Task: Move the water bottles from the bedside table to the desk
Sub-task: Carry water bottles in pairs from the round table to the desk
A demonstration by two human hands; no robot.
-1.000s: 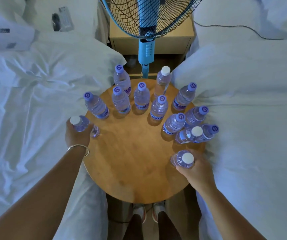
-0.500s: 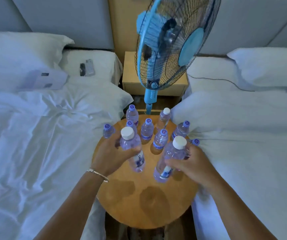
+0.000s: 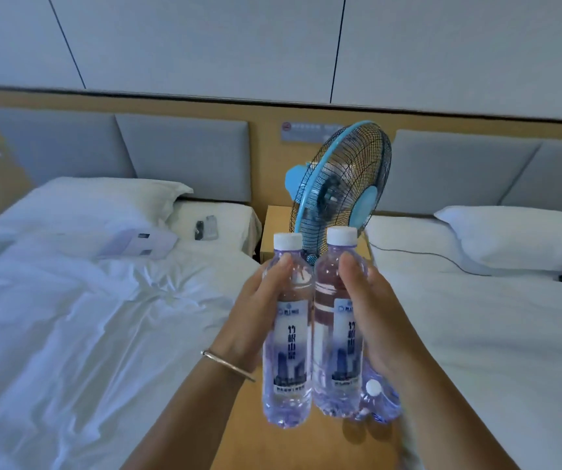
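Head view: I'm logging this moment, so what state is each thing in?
Left hand: grips the left bottle, lifted.
Right hand: grips the right bottle, lifted.
Left bottle: upright, capped, full.
Right bottle: upright, capped, full.
Bottle on the table: capped, mostly hidden behind the right hand.
Fan: standing; running or not, cannot tell.
Left bed: sheets rumpled.
Right bed: sheets smooth.

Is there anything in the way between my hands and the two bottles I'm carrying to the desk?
Nothing. The left hand already grips one bottle and the right hand grips the other bottle. The desk is not in view, so that path cannot be judged.
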